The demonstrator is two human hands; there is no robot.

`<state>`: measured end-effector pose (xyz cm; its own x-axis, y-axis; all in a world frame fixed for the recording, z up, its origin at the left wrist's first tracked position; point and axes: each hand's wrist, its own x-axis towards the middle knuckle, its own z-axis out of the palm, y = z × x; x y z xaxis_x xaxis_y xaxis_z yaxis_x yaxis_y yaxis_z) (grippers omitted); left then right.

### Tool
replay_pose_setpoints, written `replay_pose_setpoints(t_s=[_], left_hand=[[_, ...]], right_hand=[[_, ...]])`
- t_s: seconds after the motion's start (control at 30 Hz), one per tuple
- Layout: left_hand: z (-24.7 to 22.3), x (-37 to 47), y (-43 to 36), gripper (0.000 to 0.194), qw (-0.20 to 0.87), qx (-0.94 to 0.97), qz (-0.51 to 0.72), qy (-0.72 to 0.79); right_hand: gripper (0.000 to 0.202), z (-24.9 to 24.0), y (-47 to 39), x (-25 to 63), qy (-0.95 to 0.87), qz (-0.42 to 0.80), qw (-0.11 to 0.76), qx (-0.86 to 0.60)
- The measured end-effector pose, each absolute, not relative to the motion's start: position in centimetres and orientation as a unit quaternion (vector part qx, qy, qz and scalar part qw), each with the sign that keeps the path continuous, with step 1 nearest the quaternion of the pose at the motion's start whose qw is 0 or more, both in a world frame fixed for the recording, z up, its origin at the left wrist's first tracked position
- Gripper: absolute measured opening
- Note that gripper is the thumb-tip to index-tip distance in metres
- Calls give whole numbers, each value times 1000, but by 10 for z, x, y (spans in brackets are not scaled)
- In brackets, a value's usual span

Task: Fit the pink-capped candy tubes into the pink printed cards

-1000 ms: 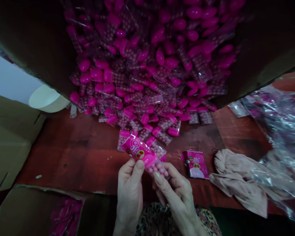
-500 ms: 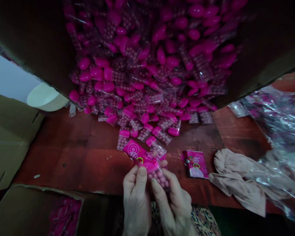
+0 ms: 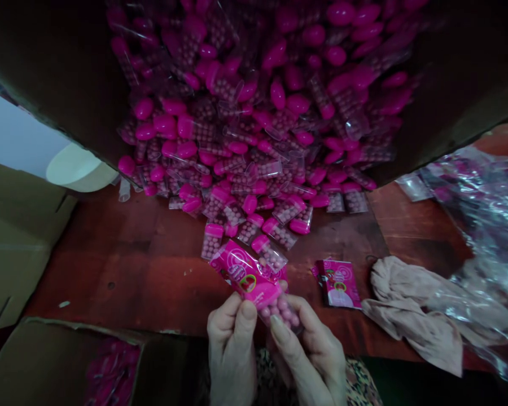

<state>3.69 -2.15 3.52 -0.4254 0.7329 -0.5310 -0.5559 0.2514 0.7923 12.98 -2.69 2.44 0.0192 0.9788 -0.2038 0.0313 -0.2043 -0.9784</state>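
Near six o'clock, our left hand (image 3: pixel 233 352), almost closed, pinches a printed pink sleeve (image 3: pixel 244 275) that overlaps a clear, ball-filled container (image 3: pixel 281 311). Towards five o'clock, our right hand (image 3: pixel 311 352) grips that container between thumb and curled fingers. Unlike half a second ago, the sleeve's ringed emblem (image 3: pixel 249 283) shows fully.

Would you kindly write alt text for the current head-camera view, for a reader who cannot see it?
A person's left hand and right hand hold a clear container of pink balls, partly inside a printed pink wrapper, at a reddish-brown table. Beyond lies a heap of pink-capped containers; to the right are similar printed wrappers and a crumpled cloth.
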Motion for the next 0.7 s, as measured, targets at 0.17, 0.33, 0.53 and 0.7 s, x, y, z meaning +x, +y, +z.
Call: replay_pose_setpoints(t_s=[0.17, 0.33, 0.53, 0.7], left_hand=[[37, 33, -17, 21, 514, 77, 600, 608], [41, 27, -12, 23, 495, 81, 597, 626], [35, 22, -19, 19, 499, 111, 587, 628], [34, 19, -14, 37, 527, 164, 605, 575]], right_hand=[[27, 27, -24, 130, -458, 544, 445, -545], [40, 33, -15, 128, -518, 511, 464, -505], [52, 33, -9, 131, -644, 382, 455, -482], [52, 30, 0, 134, -659, 394, 464, -442]])
